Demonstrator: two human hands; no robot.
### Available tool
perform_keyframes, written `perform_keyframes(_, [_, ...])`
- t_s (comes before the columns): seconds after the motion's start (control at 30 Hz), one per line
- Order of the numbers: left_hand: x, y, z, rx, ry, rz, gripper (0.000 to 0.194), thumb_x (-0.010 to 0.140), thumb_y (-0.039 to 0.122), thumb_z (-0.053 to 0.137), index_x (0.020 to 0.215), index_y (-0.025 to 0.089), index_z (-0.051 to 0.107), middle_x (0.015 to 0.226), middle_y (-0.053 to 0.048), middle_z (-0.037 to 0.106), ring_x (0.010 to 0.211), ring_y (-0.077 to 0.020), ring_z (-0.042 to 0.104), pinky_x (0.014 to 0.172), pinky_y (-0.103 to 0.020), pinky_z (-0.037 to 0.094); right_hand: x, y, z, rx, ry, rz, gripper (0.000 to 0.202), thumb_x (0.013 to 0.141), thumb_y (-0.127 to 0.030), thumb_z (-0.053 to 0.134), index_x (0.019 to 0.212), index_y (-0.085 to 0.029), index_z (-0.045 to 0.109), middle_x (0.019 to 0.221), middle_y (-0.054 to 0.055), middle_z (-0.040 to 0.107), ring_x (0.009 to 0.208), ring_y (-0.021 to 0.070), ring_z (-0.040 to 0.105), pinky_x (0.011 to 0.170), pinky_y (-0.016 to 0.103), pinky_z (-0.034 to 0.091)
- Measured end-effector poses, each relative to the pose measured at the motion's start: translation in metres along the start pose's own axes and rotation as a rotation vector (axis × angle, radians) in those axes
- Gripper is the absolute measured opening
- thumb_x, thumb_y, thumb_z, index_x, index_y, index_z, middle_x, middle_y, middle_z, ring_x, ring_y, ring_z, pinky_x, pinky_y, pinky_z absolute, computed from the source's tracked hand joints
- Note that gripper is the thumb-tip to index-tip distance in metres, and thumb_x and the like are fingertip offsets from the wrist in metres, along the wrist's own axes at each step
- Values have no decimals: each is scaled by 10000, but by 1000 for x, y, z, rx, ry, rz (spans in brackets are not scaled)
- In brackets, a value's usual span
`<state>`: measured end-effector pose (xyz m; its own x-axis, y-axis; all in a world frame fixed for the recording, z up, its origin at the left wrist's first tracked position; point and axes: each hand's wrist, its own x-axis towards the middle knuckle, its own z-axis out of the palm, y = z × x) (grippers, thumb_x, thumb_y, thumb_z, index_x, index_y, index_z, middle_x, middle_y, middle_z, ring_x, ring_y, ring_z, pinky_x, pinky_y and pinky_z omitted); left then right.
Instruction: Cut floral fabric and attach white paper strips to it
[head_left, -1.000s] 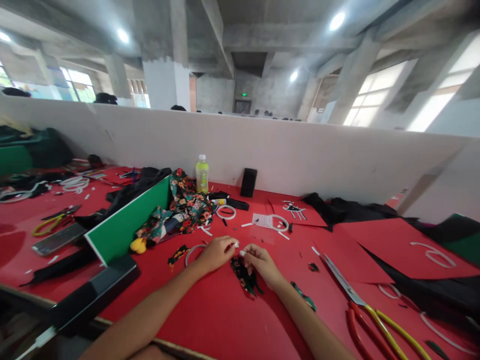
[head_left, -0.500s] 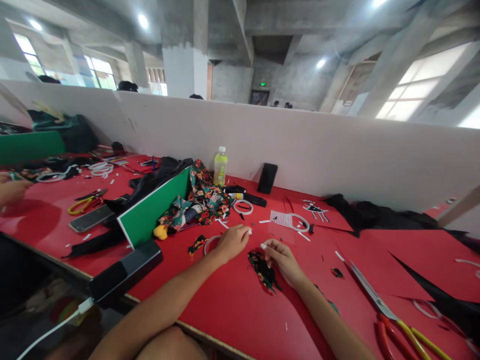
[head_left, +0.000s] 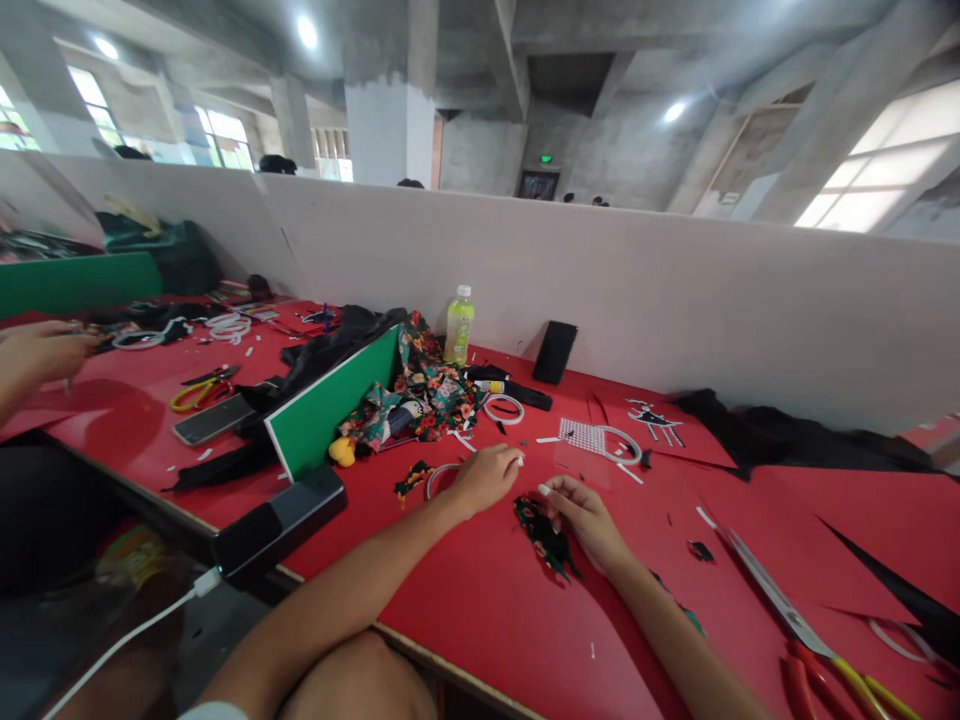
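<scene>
My left hand (head_left: 489, 480) is over the red table with its fingers pinched together. A small white bit shows at its fingertips, too small to name. To its right, my right hand (head_left: 586, 515) is closed, with its fingers at the upper edge of a dark floral fabric piece (head_left: 546, 542). White also shows at the right thumb tip; I cannot tell what it is. A ring of white tape (head_left: 435, 478), partly hidden by my left hand, lies beside a floral scrap (head_left: 412, 480).
Large scissors (head_left: 776, 595) lie at right near red sheets (head_left: 862, 510). A green board (head_left: 330, 400) stands left, with floral cloth (head_left: 431, 400) and a drink bottle (head_left: 459, 325) behind. A power bank (head_left: 281, 525) juts over the table edge. Another person's hand (head_left: 41, 360) is far left.
The view has turned slightly left, so everything sits further right. My two hands keep nearly the same pose over the table. The other person's hand shows more at the left.
</scene>
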<state>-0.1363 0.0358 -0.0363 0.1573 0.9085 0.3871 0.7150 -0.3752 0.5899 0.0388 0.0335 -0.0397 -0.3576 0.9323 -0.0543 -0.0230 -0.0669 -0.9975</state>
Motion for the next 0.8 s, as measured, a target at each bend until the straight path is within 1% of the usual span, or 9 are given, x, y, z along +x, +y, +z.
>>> perform_keyframes(0.07, [0, 0, -1, -26, 15, 0, 238, 845, 125, 426, 991, 180, 606, 954, -70, 657, 873, -180, 601, 801, -293, 449, 1, 1, 1, 5, 2, -5, 356, 613, -473, 744, 677, -190, 538, 506, -41, 502, 429, 91, 423, 436, 229, 352])
perform_keyframes(0.13, [1, -1, -1, -63, 30, 1, 243, 823, 98, 427, 976, 181, 597, 950, -66, 649, 881, -180, 593, 811, -300, 445, 3, 2, 1, 9, 0, -10, 353, 621, -470, 739, 677, -188, 534, 504, -45, 504, 423, 86, 424, 435, 223, 347])
perform_keyframes(0.3, [5, -6, -5, -201, 73, -33, 166, 775, 89, 441, 748, 178, 579, 787, -46, 615, 803, -172, 559, 802, -312, 441, 6, 4, 1, 11, -8, -35, 346, 634, -472, 716, 682, -184, 530, 486, -57, 516, 390, 75, 418, 419, 210, 323])
perform_keyframes(0.37, [7, -8, -5, -279, 89, -68, 159, 764, 102, 445, 690, 175, 566, 757, -43, 612, 789, -167, 553, 800, -314, 443, 6, 4, 0, 19, 2, -37, 339, 632, -467, 710, 686, -183, 534, 483, -60, 522, 382, 73, 416, 415, 207, 322])
perform_keyframes(0.43, [10, -9, -4, -376, 84, -119, 171, 771, 138, 427, 677, 170, 566, 727, -39, 613, 736, -154, 559, 740, -293, 462, 7, 4, 0, 32, 3, -39, 336, 628, -464, 707, 686, -181, 535, 479, -60, 530, 378, 71, 419, 414, 204, 328])
perform_keyframes(0.53, [12, -9, -1, -545, 46, -210, 210, 785, 200, 378, 739, 151, 577, 697, -33, 618, 598, -120, 563, 600, -248, 473, 7, 3, -1, 58, -9, -45, 332, 618, -454, 710, 687, -180, 535, 479, -60, 537, 378, 70, 428, 410, 199, 337])
perform_keyframes(0.6, [12, -9, -1, -648, 28, -259, 221, 782, 234, 379, 822, 142, 575, 711, -33, 629, 557, -108, 571, 570, -240, 479, 7, 3, -1, 74, -10, -48, 329, 614, -448, 712, 681, -180, 533, 477, -62, 535, 377, 68, 433, 409, 196, 343])
perform_keyframes(0.7, [12, -8, -4, -755, 19, -297, 253, 761, 294, 458, 952, 153, 546, 699, -11, 627, 548, -104, 581, 571, -243, 487, 6, 2, -1, 86, -3, -55, 323, 619, -444, 707, 667, -179, 528, 475, -58, 540, 369, 65, 433, 405, 195, 343])
perform_keyframes(0.8, [12, -7, -7, -805, 21, -306, 321, 708, 355, 578, 959, 160, 533, 664, 17, 607, 524, -93, 559, 555, -233, 473, 5, 1, 0, 103, 12, -76, 306, 630, -434, 692, 676, -181, 526, 482, -60, 546, 369, 64, 435, 407, 196, 346])
